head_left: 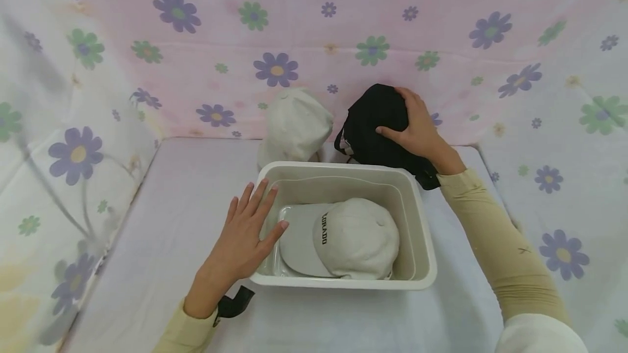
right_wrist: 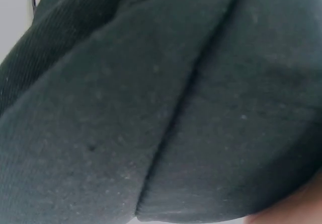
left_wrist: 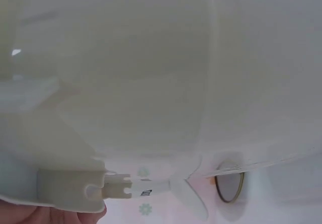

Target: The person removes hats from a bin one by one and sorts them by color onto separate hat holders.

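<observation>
My right hand [head_left: 419, 127] grips the crown of a black cap [head_left: 375, 116] behind the tub, thumb on the near side and fingers over the far right. In the right wrist view, the black fabric [right_wrist: 166, 103] with its seam fills nearly everything. My left hand [head_left: 242, 238] rests on the left rim of a cream plastic tub [head_left: 424, 238], its fingers straight and spread. Inside the tub lies a white cap [head_left: 365, 238], brim to the left, dark letters on its front. The left wrist view is mostly tub wall [left_wrist: 131, 83], with fingertips [left_wrist: 65, 216] along the bottom.
Another white cap [head_left: 299, 124] stands behind the tub, left of the black one, against the flowered cloth backdrop [head_left: 304, 20]. Cloth walls also rise at both sides. A pale cover lies over the table [head_left: 191, 178]. A dark strap [head_left: 235, 302] hangs by the left wrist.
</observation>
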`<state>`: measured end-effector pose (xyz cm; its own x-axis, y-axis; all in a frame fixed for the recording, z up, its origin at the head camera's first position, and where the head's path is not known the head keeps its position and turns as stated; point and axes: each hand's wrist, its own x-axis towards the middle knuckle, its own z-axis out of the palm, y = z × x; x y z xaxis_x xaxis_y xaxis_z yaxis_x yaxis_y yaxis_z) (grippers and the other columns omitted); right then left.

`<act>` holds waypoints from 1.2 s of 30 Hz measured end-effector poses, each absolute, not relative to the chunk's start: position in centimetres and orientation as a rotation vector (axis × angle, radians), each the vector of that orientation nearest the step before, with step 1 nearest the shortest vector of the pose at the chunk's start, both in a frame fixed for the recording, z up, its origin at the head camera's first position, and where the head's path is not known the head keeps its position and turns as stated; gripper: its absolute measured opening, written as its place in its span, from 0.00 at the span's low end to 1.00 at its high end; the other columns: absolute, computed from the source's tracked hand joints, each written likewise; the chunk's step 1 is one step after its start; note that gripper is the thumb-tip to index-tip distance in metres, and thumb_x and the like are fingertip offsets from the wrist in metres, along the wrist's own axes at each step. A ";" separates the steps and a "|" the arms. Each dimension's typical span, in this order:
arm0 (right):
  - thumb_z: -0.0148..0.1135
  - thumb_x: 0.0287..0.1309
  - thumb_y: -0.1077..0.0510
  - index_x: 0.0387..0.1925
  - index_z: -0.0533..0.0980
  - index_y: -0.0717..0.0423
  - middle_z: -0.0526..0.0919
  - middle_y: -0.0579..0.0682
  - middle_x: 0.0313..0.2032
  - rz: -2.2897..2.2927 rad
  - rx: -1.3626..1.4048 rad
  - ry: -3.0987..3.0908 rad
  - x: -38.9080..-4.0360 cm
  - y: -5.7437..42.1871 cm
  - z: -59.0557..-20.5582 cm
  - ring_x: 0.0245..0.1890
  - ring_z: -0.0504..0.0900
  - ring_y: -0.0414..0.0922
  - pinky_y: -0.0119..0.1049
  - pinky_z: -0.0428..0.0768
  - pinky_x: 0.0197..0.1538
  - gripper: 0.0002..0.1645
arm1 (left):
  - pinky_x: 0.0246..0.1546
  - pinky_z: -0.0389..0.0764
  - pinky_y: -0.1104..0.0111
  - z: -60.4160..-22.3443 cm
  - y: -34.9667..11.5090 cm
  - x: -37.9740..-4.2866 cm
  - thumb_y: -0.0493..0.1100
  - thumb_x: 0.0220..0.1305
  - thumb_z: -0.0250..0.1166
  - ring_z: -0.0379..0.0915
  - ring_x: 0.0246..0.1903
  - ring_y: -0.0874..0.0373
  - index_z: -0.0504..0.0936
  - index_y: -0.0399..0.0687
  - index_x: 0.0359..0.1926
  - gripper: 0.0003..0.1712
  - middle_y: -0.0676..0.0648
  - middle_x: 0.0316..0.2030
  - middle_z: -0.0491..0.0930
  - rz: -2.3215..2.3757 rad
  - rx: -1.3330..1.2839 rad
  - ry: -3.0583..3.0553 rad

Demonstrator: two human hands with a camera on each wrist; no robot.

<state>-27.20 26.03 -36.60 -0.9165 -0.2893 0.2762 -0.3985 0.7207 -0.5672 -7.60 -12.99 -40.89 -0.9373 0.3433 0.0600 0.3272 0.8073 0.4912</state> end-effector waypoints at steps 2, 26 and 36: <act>0.73 0.56 0.49 0.79 0.49 0.59 0.51 0.60 0.78 0.971 0.531 -2.766 -27.2 26.2 -36.7 0.78 0.50 0.59 0.60 0.49 0.78 0.59 | 0.75 0.38 0.36 -40.9 -12.9 -7.7 0.62 0.76 0.52 0.31 0.80 0.41 0.52 0.49 0.81 0.43 0.45 0.82 0.42 0.782 0.553 2.964; 0.54 0.75 0.43 0.81 0.47 0.57 0.47 0.60 0.80 0.924 0.565 -3.084 -19.2 28.6 -32.6 0.79 0.46 0.61 0.65 0.51 0.75 0.46 | 0.74 0.58 0.46 -33.5 -13.8 -8.5 0.57 0.73 0.62 0.52 0.77 0.46 0.64 0.44 0.76 0.39 0.44 0.75 0.62 0.885 0.953 2.641; 0.49 0.78 0.57 0.71 0.69 0.61 0.74 0.56 0.68 1.364 0.505 -2.715 -16.3 31.6 -34.7 0.67 0.72 0.36 0.23 0.69 0.65 0.26 | 0.63 0.75 0.59 -31.2 -9.5 -13.3 0.37 0.72 0.62 0.76 0.61 0.57 0.80 0.43 0.62 0.19 0.48 0.58 0.82 1.496 1.374 2.547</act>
